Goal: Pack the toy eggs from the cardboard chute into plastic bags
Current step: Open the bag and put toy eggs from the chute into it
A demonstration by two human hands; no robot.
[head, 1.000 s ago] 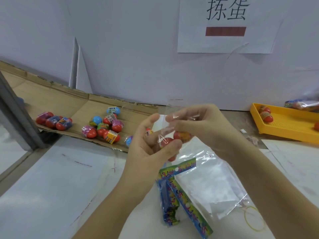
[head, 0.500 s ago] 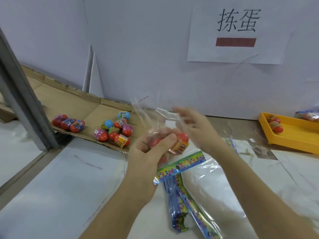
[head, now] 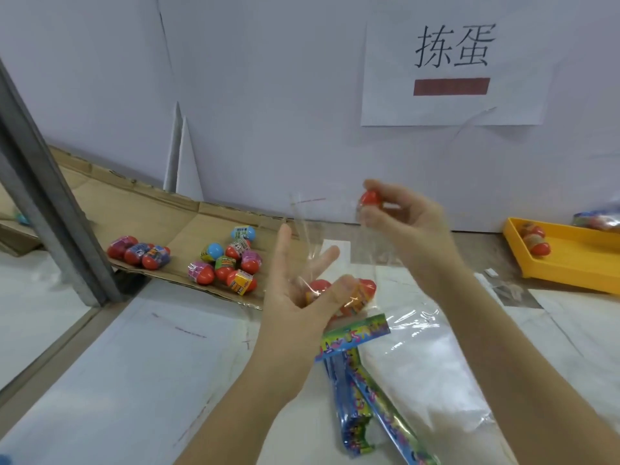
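My right hand (head: 407,226) pinches a glossy red egg (head: 370,198); left hand (head: 295,297) grips the crinkly clear bag (head: 308,229), fingers (head: 283,245) half-spread.

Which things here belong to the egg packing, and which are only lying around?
Job: right hand pinching a red toy egg; left hand holding the plastic bag of packed eggs; loose eggs on the cardboard chute.
Lying about: colourful packets, wall sign, grey post.

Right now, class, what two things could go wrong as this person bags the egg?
The right hand pinches a red egg at the limp mouth of the clear bag; it might miss and fall. The left hand holds the bagged eggs with fingers spread, so they could slip.
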